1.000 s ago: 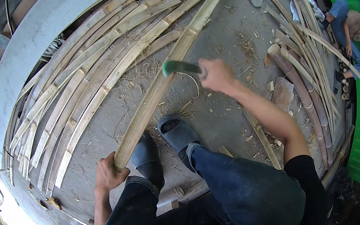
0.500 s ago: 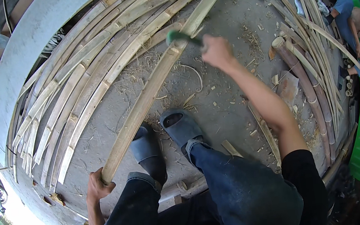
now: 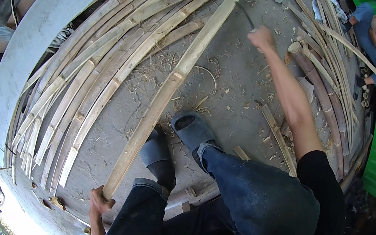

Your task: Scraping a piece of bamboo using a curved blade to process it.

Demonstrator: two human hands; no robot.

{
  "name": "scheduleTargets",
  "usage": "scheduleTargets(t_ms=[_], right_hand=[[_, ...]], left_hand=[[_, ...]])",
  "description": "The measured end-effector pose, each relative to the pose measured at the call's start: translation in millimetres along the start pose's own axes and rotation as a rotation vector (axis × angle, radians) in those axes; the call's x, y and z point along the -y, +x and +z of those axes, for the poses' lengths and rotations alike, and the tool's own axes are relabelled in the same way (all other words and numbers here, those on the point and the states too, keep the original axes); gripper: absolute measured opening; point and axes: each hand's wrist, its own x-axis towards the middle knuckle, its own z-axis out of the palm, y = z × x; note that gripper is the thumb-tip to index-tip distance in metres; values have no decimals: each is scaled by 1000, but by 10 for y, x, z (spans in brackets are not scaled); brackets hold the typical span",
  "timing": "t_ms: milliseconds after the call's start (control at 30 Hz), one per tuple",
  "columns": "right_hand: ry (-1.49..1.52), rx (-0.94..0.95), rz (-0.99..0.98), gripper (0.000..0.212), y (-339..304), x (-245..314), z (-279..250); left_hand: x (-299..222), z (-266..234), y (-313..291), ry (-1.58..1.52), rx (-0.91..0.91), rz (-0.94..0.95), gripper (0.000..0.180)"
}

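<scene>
A long split bamboo strip (image 3: 180, 67) runs diagonally from beside my left leg to the top of the view, its nodes showing along its length. My left hand (image 3: 98, 201) is closed around its lower end. Off to the right, my right hand (image 3: 262, 38) grips a slim dark hand tool (image 3: 244, 14), smeared by motion and seen almost edge-on, so its exact kind is unclear. The far end of the tool is close to the strip's upper part; whether they touch, I cannot tell.
Several split bamboo strips (image 3: 119, 81) lie fanned on the left. Bamboo poles (image 3: 322, 95) and thin strips lie on the right, near a seated person (image 3: 367, 37). Shavings litter the concrete floor (image 3: 235, 82). A short bamboo piece (image 3: 278, 139) lies by my right arm.
My right hand has moved up and to the right with the tool, away from the strip's middle node. My left hand keeps its hold on the lower end, slightly lower in view.
</scene>
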Motion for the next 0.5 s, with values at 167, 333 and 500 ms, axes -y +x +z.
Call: scheduleTargets(t_ms=[167,333,500], right_hand=[[590,69,-41,38,-152,-29,-250],[489,132,-316,37,-1314,58,-208],[687,211,-385,32,-2003,399,-138]], left_hand=[[-143,-71,17,-78,122,-68,28],[-651,-184,633,-151,283,24,40],[-1105,-221,1181,-223,327,139,42]])
